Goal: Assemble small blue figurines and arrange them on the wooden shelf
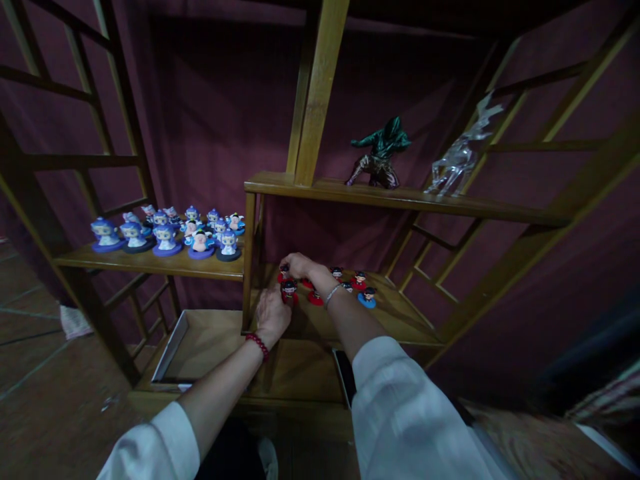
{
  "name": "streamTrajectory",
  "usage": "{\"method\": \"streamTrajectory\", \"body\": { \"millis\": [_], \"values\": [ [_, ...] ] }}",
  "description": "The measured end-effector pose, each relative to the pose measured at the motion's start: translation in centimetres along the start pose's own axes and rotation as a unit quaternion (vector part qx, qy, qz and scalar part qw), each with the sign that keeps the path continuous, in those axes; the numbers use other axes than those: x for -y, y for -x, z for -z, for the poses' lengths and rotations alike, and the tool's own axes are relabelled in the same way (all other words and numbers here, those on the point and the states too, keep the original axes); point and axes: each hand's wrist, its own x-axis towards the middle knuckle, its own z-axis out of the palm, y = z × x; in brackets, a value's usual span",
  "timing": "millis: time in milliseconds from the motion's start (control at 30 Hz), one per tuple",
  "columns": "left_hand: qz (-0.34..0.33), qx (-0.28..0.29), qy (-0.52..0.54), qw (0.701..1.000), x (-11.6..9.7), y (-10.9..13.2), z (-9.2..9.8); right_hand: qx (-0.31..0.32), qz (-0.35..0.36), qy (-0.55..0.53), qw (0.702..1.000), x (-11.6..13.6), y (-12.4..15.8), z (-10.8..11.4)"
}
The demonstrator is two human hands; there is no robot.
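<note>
My left hand, with a red bead bracelet at the wrist, has its fingers closed on a small black-haired figurine with a red base, at the left end of the lower right shelf. Just behind it, my right hand reaches across and pinches a similar figurine. Both figurines stand upright at shelf level. More small figurines, such as one on a red base and one on a blue base, stand to the right. My right forearm partly hides some of them.
Several purple-and-white figurines crowd the left shelf. A dark green crouching statue and a clear deer figure stand on the shelf above. Below lies an open shallow box. A wooden post rises between compartments.
</note>
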Motion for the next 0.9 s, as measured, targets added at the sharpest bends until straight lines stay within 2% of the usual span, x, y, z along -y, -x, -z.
{"method": "streamTrajectory", "body": {
  "millis": [167,367,467,667,900],
  "values": [
    [-0.009,0.006,-0.001,1.0,0.0,0.0,0.2,0.002,0.001,-0.002,1.0,0.2,0.8,1.2],
    [-0.003,0.002,-0.022,1.0,-0.3,0.0,0.2,-0.089,-0.001,-0.05,0.995,-1.3,3.3,2.5],
    [-0.007,0.001,-0.019,1.0,-0.4,0.0,0.2,-0.109,-0.007,-0.072,0.991,-2.7,5.5,2.8],
    [-0.011,-0.014,-0.01,1.0,-0.2,0.2,0.0,-0.071,0.018,-0.025,0.997,-4.6,9.4,2.8],
    [-0.007,-0.023,-0.021,0.999,-0.4,0.4,0.1,-0.011,0.017,0.0,1.0,-4.5,10.3,1.5]
  ]
}}
